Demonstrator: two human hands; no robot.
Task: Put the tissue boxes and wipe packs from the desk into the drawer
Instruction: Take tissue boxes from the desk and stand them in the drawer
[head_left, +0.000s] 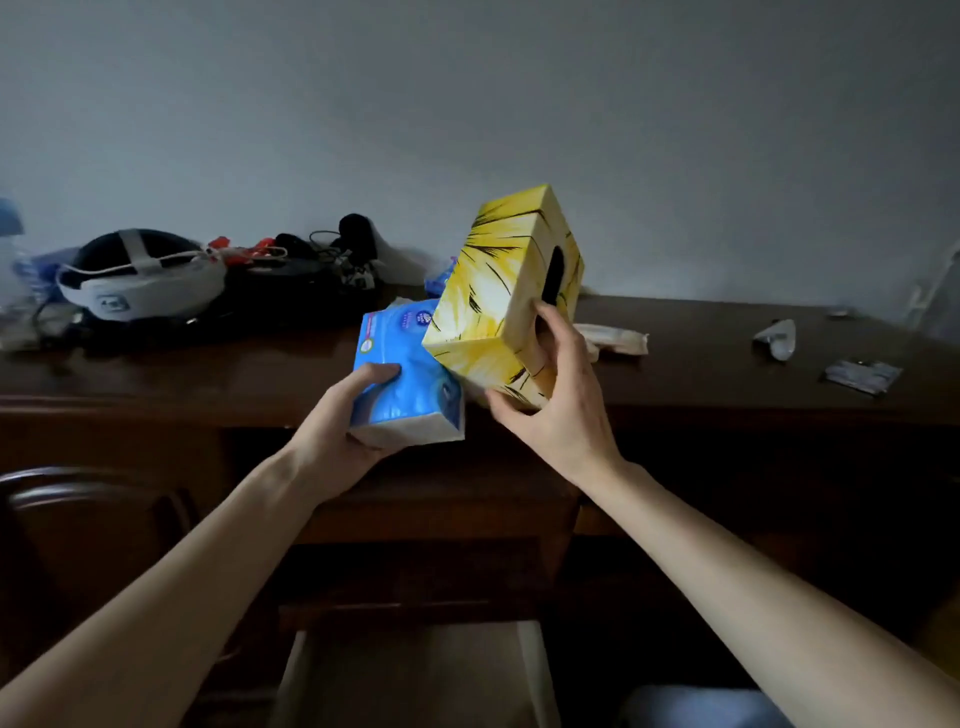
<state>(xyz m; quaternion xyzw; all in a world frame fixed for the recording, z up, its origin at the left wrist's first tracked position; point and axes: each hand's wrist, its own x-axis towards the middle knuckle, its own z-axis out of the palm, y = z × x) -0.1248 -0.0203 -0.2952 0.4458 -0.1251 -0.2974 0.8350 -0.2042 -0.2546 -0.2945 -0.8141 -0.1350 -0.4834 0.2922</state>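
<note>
My right hand (556, 405) grips a yellow tissue box (498, 291) with black streaks, tilted up above the front edge of the dark wooden desk (701, 364). A finger sits at its dark oval opening. My left hand (343, 421) holds a blue and white soft tissue pack (400, 374) from below and the side, right beside the yellow box and touching it. A pale-sided open drawer (410, 670) shows at the bottom centre, below both hands. A flat cream-coloured pack (613, 338) lies on the desk behind my right hand.
At the back left of the desk lie a white and dark headset (140, 280), black cables and small red items (291, 260). Small wrappers (776, 338) and a grey sachet (862, 375) lie at the right. A chair back (78, 493) stands at the lower left.
</note>
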